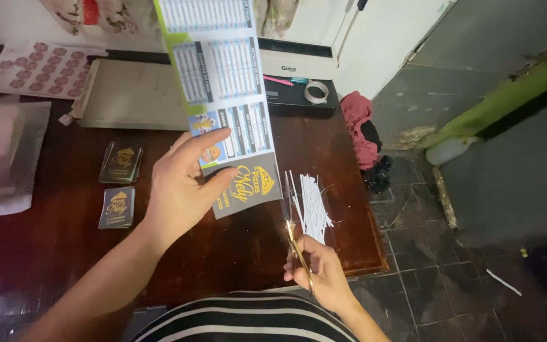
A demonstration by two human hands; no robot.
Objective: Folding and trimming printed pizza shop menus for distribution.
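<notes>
While the left hand (182,187) pinches a long printed sheet (223,95) near its lower end, thumb on the grey panel and fingers spread across the front, the sheet stands tilted up over the dark wooden table (52,247), its top running out of view. Sheet shows pale blue table blocks with a green edge and a grey bottom panel with yellow lettering. Right hand (324,272) is closed around gold-handled scissors (295,244), blades pointing up toward the sheet's lower right edge; whether the blades touch the paper cannot be told. Just right of the scissors lies a pile of thin white paper strips (311,199) on the table. Two small stacks of dark cards (120,180) with yellow print sit left of the left hand, well apart from it. Farther back: a beige cutting mat or board (131,95), a sheet of round pinkish stickers (33,69), a white machine (295,63), a roll of clear tape (316,92). Pink cloth (359,126) hangs off the table's right side above the tiled floor (425,253). Striped shirt (248,320) at bottom.
</notes>
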